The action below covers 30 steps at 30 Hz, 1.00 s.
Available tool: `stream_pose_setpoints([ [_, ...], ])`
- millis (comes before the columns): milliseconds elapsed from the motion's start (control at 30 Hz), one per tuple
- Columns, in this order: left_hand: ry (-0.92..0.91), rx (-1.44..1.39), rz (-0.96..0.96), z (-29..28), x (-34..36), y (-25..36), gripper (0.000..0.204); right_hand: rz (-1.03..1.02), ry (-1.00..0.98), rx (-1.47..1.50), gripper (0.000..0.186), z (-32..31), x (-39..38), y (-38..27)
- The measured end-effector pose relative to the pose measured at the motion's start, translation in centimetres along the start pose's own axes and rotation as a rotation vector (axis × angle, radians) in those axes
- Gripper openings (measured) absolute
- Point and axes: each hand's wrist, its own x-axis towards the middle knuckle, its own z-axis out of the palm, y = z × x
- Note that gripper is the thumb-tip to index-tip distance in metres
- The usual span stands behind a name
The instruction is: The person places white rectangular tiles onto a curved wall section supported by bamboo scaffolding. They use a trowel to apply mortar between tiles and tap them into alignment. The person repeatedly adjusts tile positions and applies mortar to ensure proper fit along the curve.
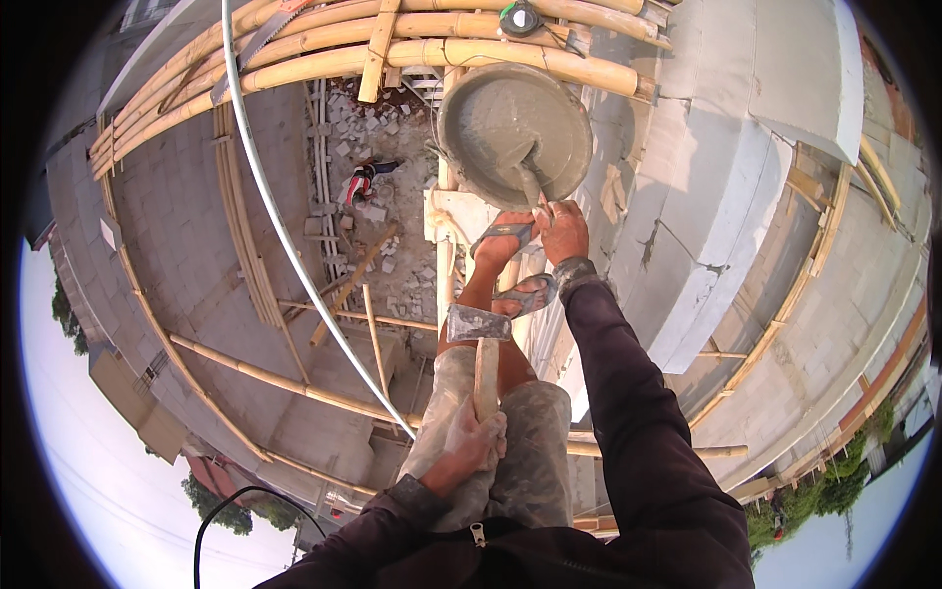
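Note:
My right hand is closed around the handle of a trowel at the near rim of a round basin. The trowel's blade dips into wet grey mortar, where a groove shows beside it. Lower down, in front of my thighs, my left hand grips the pale wooden handle of a mallet. Its grey, mortar-smeared head points away from me. Both my feet, in flip-flops, are just below the basin.
Bamboo poles cross the far side, bearing a handsaw and a tape measure. A long pale pipe runs down the left. Pale block wall stands at right. Rubble lies far below at left.

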Motion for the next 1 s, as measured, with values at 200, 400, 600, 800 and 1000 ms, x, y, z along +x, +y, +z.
stream_pose_setpoints([
  [200, -0.029, -0.018, 0.044, 0.2, 0.0, 0.0, 0.030, 0.058, 0.022, 0.050, 0.036, 1.6, 0.4, -1.8],
  [400, -0.003, 0.012, 0.065, 0.5, 0.0, 0.0, 0.031, 0.065, -0.021, 0.069, 0.042, 1.2, 1.3, -0.4],
  [600, 0.022, -0.054, 0.006, 0.8, 0.0, 0.1, 0.027, 0.137, -0.030, 0.066, 0.048, 1.4, 1.0, 0.7],
  [800, -0.005, -0.062, 0.039, 0.7, 0.0, 0.0, 0.020, 0.047, -0.095, 0.004, 0.048, 1.5, 1.7, 1.2],
  [1000, -0.003, -0.041, 0.068, 0.4, 0.0, -0.2, 0.020, -0.067, -0.157, 0.041, 0.048, 0.7, 1.8, 1.2],
])
